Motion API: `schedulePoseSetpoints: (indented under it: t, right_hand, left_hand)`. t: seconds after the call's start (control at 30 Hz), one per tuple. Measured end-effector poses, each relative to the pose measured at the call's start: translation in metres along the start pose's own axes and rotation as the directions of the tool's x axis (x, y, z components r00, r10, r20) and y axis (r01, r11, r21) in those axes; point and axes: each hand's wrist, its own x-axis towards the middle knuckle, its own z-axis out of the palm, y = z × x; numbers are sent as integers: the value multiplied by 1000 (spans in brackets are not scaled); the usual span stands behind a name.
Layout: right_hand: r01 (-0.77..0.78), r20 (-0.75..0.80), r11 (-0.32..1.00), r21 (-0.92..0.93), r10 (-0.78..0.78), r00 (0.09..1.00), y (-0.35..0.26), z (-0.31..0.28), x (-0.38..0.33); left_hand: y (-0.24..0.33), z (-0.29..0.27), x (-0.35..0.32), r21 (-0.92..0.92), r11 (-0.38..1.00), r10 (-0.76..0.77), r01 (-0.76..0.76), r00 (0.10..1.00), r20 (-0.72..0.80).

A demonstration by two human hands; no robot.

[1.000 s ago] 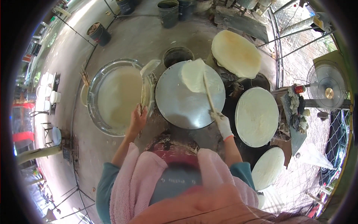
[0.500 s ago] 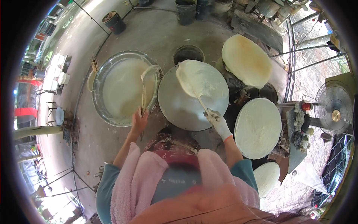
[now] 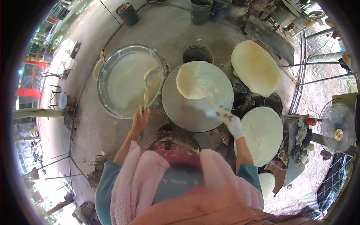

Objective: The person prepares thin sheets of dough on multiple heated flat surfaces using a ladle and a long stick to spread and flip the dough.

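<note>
Left hand [image 3: 139,120] closed around a ladle [image 3: 147,87] resting in the batter basin [image 3: 105,71], gloved right hand [image 3: 233,123] gripping a spreader [image 3: 214,107] — blurred — over the white batter sheet [image 3: 195,79] on the round griddle [image 3: 187,112], two finished sheets [image 3: 255,67] nearby.

a small red can [image 3: 309,121] with a pale band lies at the right, near the fan [image 3: 338,134]. its label is too small to make out.
</note>
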Motion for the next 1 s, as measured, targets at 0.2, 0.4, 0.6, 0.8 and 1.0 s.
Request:
schedulePoseSetpoints:
  t: [0.2, 0.4, 0.6, 0.8, 1.0]
  right_hand:
    - [-78, 58, 974, -215, 92, 994, -23, 4, 21]
    - [-44, 123, 996, -74, 53, 991, -14, -16, 10]
    - [-72, 183, 987, -142, 97, 978, -16, -20, 48]
    - [-67, 232, 958, -278, 135, 963, -23, -21, 25]
    - [-16, 202, 960, -278, 75, 976, -38, -12, 62]
  left_hand:
    - [11, -3, -1, -119, 959, -253, 258, 966, 56]
    - [5, -5, -8, -92, 967, -235, 238, 971, 39]
    - [1, -1, -6, -30, 989, -143, 142, 989, -26]
    - [-5, -13, -18, 9, 944, -329, 329, 943, 50]
    - [-13, -2, 14, 136, 959, -261, 250, 962, 75]
